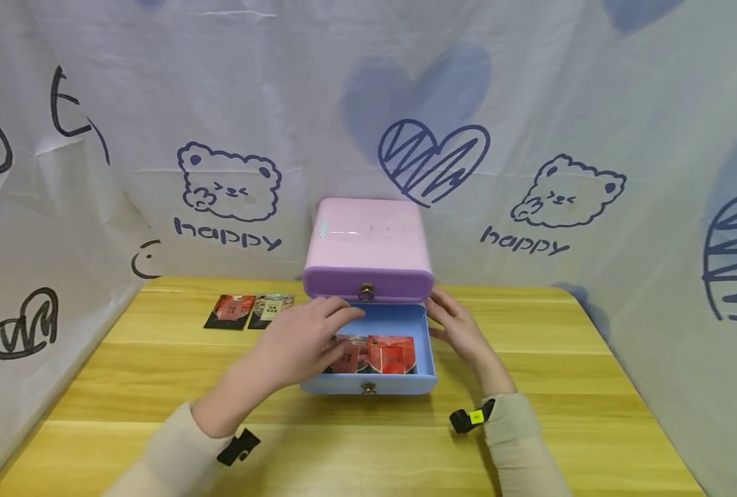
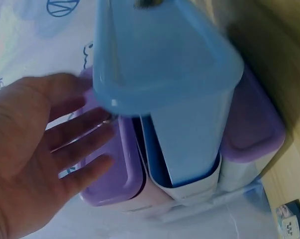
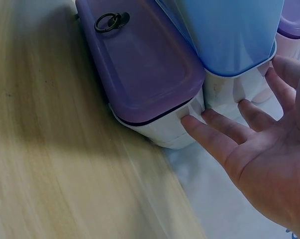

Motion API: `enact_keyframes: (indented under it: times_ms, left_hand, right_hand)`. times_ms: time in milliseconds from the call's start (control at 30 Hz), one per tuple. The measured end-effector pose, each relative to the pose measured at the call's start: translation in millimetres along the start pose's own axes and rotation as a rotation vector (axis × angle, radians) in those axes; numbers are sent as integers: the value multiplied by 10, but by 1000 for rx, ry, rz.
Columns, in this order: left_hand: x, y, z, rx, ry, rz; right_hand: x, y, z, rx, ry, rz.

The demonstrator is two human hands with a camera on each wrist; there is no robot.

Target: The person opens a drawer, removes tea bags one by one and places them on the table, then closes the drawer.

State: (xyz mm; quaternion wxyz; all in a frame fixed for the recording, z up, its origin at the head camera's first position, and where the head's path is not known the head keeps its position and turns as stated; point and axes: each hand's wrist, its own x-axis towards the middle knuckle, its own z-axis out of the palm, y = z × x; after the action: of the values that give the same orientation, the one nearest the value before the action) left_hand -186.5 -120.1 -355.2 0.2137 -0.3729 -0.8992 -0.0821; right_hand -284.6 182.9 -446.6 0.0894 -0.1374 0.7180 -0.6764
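Observation:
A pink desktop drawer cabinet [image 1: 371, 235] has its purple top drawer [image 1: 399, 286] closed and its blue drawer [image 1: 399, 384] pulled out. Inside the blue drawer lie red packets [image 1: 393, 355], partly hidden by my left hand [image 1: 302, 338]. That hand hovers over the drawer's left side, fingers spread and holding nothing; in the left wrist view it is beside the blue drawer front [image 2: 164, 94]. My right hand [image 1: 461, 328] is at the cabinet's right side. In the right wrist view its straight fingertips rest on the pale cabinet wall [image 3: 224, 94], next to a purple drawer [image 3: 150, 64].
Two more packets, one red and black [image 1: 231, 310] and one with a pale label [image 1: 271, 309], lie on the wooden table [image 1: 368, 449] left of the cabinet. A printed white curtain [image 1: 318, 103] hangs close behind the cabinet.

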Motion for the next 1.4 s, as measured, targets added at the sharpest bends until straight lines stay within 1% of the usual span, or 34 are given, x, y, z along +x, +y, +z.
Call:
enact_keyframes:
  times_ms: [100,233,300,367,500,600,667,767,900,1033,1233,1400]
  left_hand:
    - [58,-57,-3,-34,-161,-35]
    - [114,-91,46,-89,-328,-83]
    - [136,-109,85,-100,-388,-100]
    - [157,-129,129,-98,-435,-118]
    - [178,-157,220,-58,-491,-157]
    - [183,-151,273,-26,-509,-177]
    - [183,-144,297,-6,-508,-172]
    - [179,-130,317,21,-482,-162]
    - [172,-118,327,39,-452,-166]
    - [173,-112,336,31,-446,-186]
    - [173,-110,358,-15,-433,-231]
    - [160,-107,340,-26,-416,-243]
  right_hand:
    - [1,6,7,1,0,1]
    - [-1,10,18,-1,0,3]
    - [-3,10,22,-3,-2,5]
    - [-5,11,25,-3,-3,5]
    - [-8,6,35,2,-3,6]
    - [-5,3,35,8,-4,8]
    - [-5,-3,34,8,-4,10]
    - [-8,-19,30,3,-6,11]
    - [-11,-32,22,-4,-7,13]
    - [-8,-26,11,-10,-4,14]
    - [-5,-3,2,0,9,15]
    - [10,31,5,9,14,22]
